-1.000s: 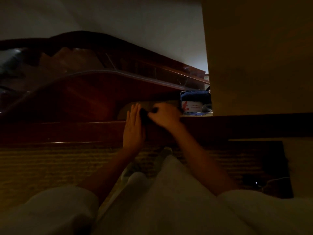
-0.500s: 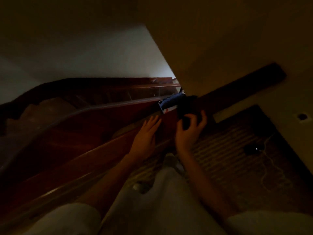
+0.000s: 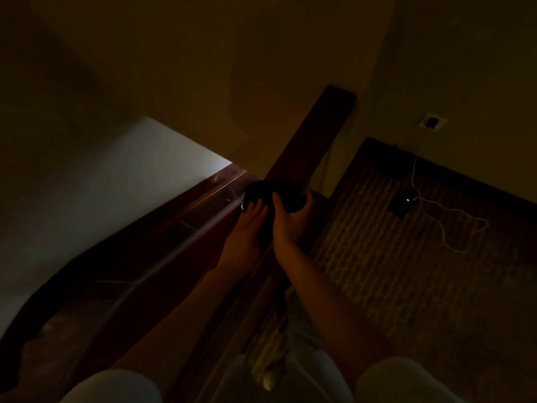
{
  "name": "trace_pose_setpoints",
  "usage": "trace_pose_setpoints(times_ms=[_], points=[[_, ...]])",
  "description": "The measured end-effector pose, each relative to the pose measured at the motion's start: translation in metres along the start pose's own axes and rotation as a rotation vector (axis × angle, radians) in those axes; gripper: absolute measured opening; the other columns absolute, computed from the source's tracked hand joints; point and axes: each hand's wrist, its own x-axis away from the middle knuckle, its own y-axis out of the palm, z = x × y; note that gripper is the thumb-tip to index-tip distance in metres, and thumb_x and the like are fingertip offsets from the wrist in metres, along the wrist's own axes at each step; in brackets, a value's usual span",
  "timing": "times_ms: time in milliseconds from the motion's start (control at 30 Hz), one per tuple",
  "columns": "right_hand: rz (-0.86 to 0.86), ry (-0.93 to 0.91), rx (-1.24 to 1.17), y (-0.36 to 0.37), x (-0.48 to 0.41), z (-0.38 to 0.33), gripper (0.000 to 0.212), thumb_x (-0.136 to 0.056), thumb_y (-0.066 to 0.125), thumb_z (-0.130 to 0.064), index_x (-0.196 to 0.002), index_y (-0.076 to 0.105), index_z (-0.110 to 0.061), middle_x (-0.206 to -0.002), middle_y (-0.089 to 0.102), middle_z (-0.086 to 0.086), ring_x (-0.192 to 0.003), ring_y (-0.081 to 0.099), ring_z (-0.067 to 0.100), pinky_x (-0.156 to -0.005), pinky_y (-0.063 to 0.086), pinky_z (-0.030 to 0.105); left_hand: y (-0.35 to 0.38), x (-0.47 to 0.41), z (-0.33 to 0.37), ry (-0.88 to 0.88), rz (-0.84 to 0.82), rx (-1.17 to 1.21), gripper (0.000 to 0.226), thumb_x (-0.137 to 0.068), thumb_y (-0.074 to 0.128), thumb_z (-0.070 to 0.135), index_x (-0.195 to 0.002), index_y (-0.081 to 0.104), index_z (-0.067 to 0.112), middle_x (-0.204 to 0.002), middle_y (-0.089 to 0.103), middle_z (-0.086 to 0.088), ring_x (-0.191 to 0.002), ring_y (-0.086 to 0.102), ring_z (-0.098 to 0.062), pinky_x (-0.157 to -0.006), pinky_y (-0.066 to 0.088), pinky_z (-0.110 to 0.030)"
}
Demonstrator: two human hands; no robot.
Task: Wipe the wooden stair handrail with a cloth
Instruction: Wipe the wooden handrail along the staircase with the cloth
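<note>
Sliding wallward along the handrail, the right hand keeps its grip curled round the cloth; left hand follows flat, empty; this stretch looks nearly wiped.

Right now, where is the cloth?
Head view, centre of frame: the cloth is gripped in the right hand at the far end of the handrail, with the left hand close beside it on the left.

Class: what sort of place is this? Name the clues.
Probably a dim home stair landing: wooden handrail, patterned rug, wall socket with a white cable.
</note>
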Motion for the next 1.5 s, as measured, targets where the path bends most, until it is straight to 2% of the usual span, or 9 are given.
trace_pose_setpoints(times_ms=[267,467,767,900,1000,1100,1233,1367,1500], points=[[0.061,0.050,-0.001,0.011,-0.184,-0.108,0.077,-0.091,0.069,-0.030,-0.152,0.026,-0.011,-0.153,0.036,0.011,-0.138,0.040,0.027,-0.110,0.039,0.038,-0.007,-0.075,0.017,0.035,-0.040,-0.032,0.064,-0.096,0.041,-0.003,-0.152,0.021,0.020,-0.157,0.001,0.011,-0.147,-0.005,-0.010,-0.119,0.007,-0.030],[0.106,0.001,0.146,0.012,-0.232,-0.139,0.077,-0.095,0.064,-0.029,-0.155,0.019,-0.011,-0.157,0.027,0.011,-0.139,0.037,0.027,-0.108,0.037,0.034,-0.011,-0.069,0.018,-0.002,-0.089,-0.016,0.068,-0.097,0.042,-0.003,-0.148,0.009,0.028,-0.155,-0.003,0.015,-0.147,-0.006,-0.010,-0.119,0.025,-0.046],[-0.110,-0.259,0.275,-0.012,-0.052,-0.038,0.054,-0.094,0.062,-0.014,-0.145,0.044,-0.019,-0.155,0.030,0.008,-0.142,0.032,0.026,-0.109,0.038,0.033,0.007,0.023,0.025,-0.149,-0.063,0.006,0.067,-0.099,0.053,0.020,-0.149,0.008,0.018,-0.155,-0.006,0.007,-0.146,-0.008,-0.011,-0.122,0.011,-0.040],[-0.320,-0.273,0.405,-0.027,0.072,0.031,0.053,-0.096,0.060,-0.021,-0.145,0.042,-0.029,-0.163,0.014,0.008,-0.148,0.020,0.031,-0.112,0.038,0.047,0.023,0.113,0.028,-0.291,0.065,0.028,0.071,-0.098,0.055,0.014,-0.149,0.006,0.017,-0.155,-0.010,0.002,-0.148,-0.006,-0.016,-0.123,0.010,-0.035],[-0.489,-0.415,0.504,-0.044,0.156,0.067,0.058,-0.093,0.064,-0.014,-0.146,0.043,-0.027,-0.163,-0.008,0.007,-0.150,0.001,0.026,-0.114,0.028,0.036,0.034,0.207,0.029,-0.483,0.146,0.054,0.083,-0.092,0.064,0.019,-0.153,0.009,0.008,-0.158,-0.009,-0.002,-0.148,-0.006,-0.018,-0.121,0.016,-0.035],[-0.753,-0.592,0.662,-0.069,0.222,0.092,0.069,-0.089,0.068,-0.005,-0.148,0.040,-0.026,-0.161,-0.012,0.007,-0.150,-0.009,0.030,-0.117,0.015,0.034,0.052,0.303,0.035,-0.641,0.339,0.214,0.089,-0.085,0.072,0.011,-0.152,0.013,0.004,-0.160,0.004,-0.006,-0.147,0.009,-0.018,-0.113,0.026,-0.030],[-1.184,-0.837,0.663,-0.104,0.278,0.110,0.073,-0.087,0.069,0.000,-0.149,0.039,-0.025,-0.164,0.008,0.006,-0.142,0.012,0.004,-0.093,0.046,0.022,0.075,0.358,0.049,-0.897,0.811,0.670,0.059,-0.100,0.045,0.000,-0.153,0.021,0.008,-0.157,0.027,-0.009,-0.139,0.035,-0.018,-0.109,0.038,-0.034],[-1.553,-0.663,0.656,-0.113,0.315,0.109,0.084,-0.086,0.068,0.001,-0.154,0.025,-0.024,-0.158,0.028,0.004,-0.135,0.034,0.006,-0.094,0.042,0.019,0.081,0.366,0.051,-0.874,1.230,1.252,0.047,-0.106,0.038,0.018,-0.152,0.029,0.014,-0.149,0.043,-0.011,-0.130,0.049,-0.022,-0.108,0.043,-0.042],[-1.808,-0.696,0.755,-0.109,0.305,0.096,0.093,-0.088,0.067,-0.002,-0.154,0.010,-0.036,-0.155,0.034,0.003,-0.134,0.037,0.009,-0.104,0.039,0.027,0.089,0.367,0.059,-0.968,1.551,1.519,0.077,-0.101,0.050,0.016,-0.156,-0.003,0.025,-0.158,0.028,-0.011,-0.136,0.043,-0.029,-0.109,0.040,-0.049]])
